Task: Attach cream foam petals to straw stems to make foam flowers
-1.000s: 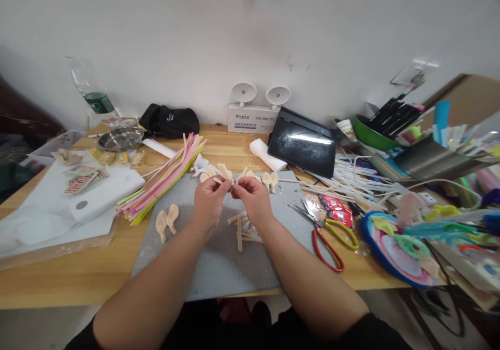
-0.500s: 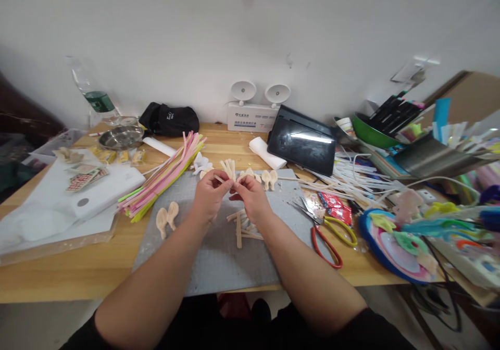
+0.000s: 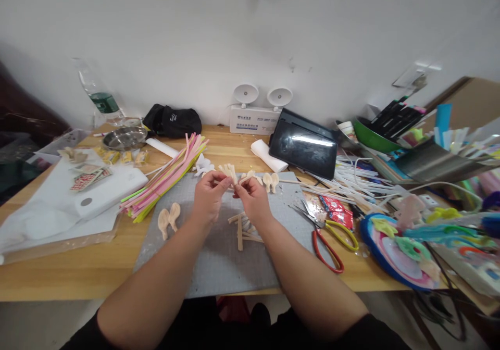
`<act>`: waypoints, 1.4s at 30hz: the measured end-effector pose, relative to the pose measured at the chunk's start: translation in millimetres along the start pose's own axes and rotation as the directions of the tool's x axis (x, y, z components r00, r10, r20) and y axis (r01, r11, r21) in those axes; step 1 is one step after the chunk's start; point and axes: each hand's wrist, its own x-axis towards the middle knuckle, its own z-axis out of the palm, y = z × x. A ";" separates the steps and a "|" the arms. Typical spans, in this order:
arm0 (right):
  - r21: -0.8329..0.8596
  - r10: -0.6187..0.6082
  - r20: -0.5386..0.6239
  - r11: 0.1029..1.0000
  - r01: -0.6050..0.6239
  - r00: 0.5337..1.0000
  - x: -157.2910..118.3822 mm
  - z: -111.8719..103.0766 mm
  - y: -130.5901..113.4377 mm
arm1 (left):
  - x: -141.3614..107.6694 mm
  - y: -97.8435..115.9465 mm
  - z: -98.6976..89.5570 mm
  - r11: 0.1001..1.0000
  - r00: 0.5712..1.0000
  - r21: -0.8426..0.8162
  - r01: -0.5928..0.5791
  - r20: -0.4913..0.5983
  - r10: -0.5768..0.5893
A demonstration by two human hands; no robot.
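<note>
Cream-coloured, the fanned bundle of strips (image 3: 228,171) stands up between our fingertips, just beyond both hands, and we seem to pinch it low so its free ends can spread. Our left hand (image 3: 208,198) is nearly closed, thumb against fingers at the bundle's left side; our right hand (image 3: 254,198) is closed about as far, its thumb and fingers meeting the base from the right. Which strips each hand grips we cannot tell. The fingertips almost touch, probably because so slim a base needs steadying from two sides. Close under our right hand, more cream strips (image 3: 239,234) lie crossed on the grey mat (image 3: 219,272), likely loose there so they are easy to pick up. Left of our left hand, two looped cream pieces (image 3: 169,219) rest side by side, apart from the strips, perhaps to protect their shape; a similar pair (image 3: 271,181) lies just beyond our right hand. To the right of that hand, the scissors (image 3: 319,224) lie open, grips angled towards us, which looks handy for reaching. Beyond our left hand, pink and yellow strips (image 3: 167,180) lie gathered lengthwise, presumably to stop them scattering.
</note>
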 end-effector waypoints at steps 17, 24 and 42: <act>0.349 0.171 0.243 0.903 -0.251 0.955 -1.4 2.1 -0.5 | 7.6 19.9 -9.3 0.937 0.948 -0.249 0.246 0.262 -0.180; 0.220 0.076 0.103 0.971 -0.097 0.992 0.0 3.8 2.1 | 5.8 15.0 -3.1 0.985 0.995 -0.163 0.054 0.094 -0.039; 0.023 -0.028 -0.104 0.999 0.030 0.994 -2.0 3.7 7.7 | -5.4 0.6 7.7 0.980 0.995 -0.172 0.097 0.038 -0.092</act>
